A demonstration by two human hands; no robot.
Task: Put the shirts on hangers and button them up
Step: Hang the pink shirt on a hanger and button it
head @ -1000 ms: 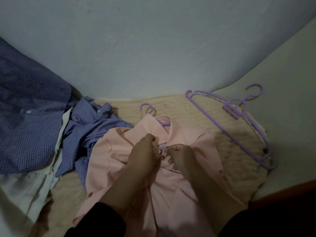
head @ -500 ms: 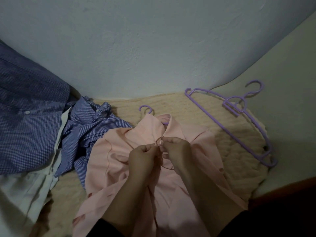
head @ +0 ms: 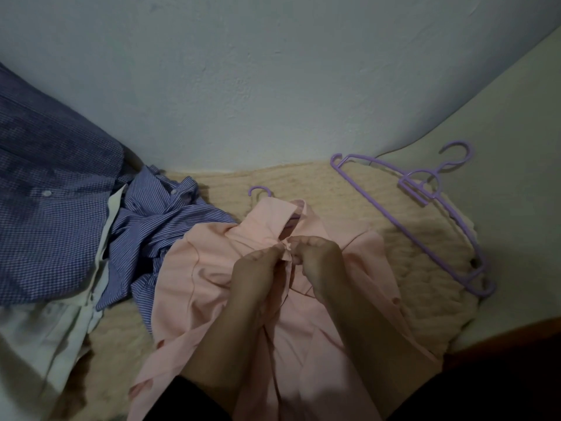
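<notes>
- Pink shirt lies front-up on cream blanket, centre, collar twd wall.
- Purple hanger inside it; only hook sticks out past collar.
- Left hand pinches shirt's front edge just below collar; right hand pinches the other edge, w/ small pale button btwn fingertips. Both hands touching at placket.
- Spare purple hangers lie stacked to the right, well apart from shirt.
- Striped blue shirt crumpled just left of pink one, touching it.
- Checked blue shirt & white cloth far left.
</notes>
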